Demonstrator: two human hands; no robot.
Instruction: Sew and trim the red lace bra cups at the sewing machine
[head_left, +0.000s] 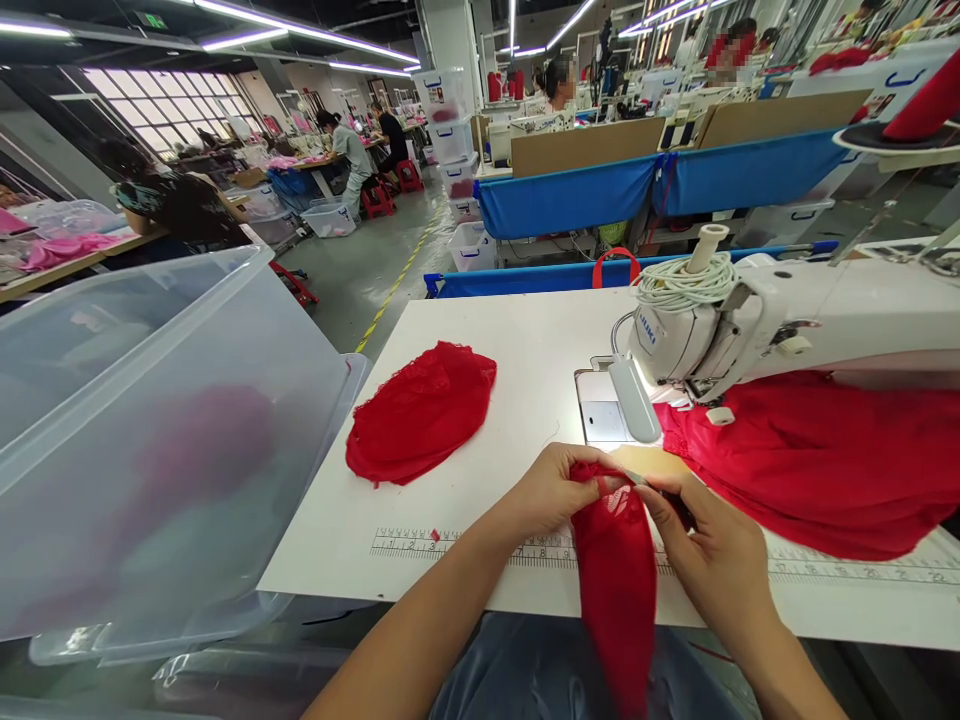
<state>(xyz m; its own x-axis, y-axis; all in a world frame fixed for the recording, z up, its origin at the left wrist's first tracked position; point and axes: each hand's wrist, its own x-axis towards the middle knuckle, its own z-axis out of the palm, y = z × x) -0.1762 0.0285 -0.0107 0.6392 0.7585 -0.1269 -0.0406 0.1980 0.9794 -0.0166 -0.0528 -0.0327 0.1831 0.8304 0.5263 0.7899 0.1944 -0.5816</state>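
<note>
My left hand (555,490) pinches the top edge of a red lace-trimmed cloth piece (619,580), which hangs over the table's front edge toward my lap. My right hand (712,540) is closed around thread snips (636,479); their metal tip touches the cloth edge beside my left fingers, and most of the handle is hidden in the palm. Just beyond my hands stands a white sewing machine (810,310) with its lamp lit. A larger red cloth pile (825,460) lies under its arm to the right. Another red lace-edged piece (424,415) rests flat at the left.
The white table (525,360) has a printed ruler (480,545) along its front. Clear plastic bins (165,430) stand close on the left. A blue cloth trough (570,200) hangs beyond the table. A red thread cone (926,105) stands at upper right. Other people work farther back.
</note>
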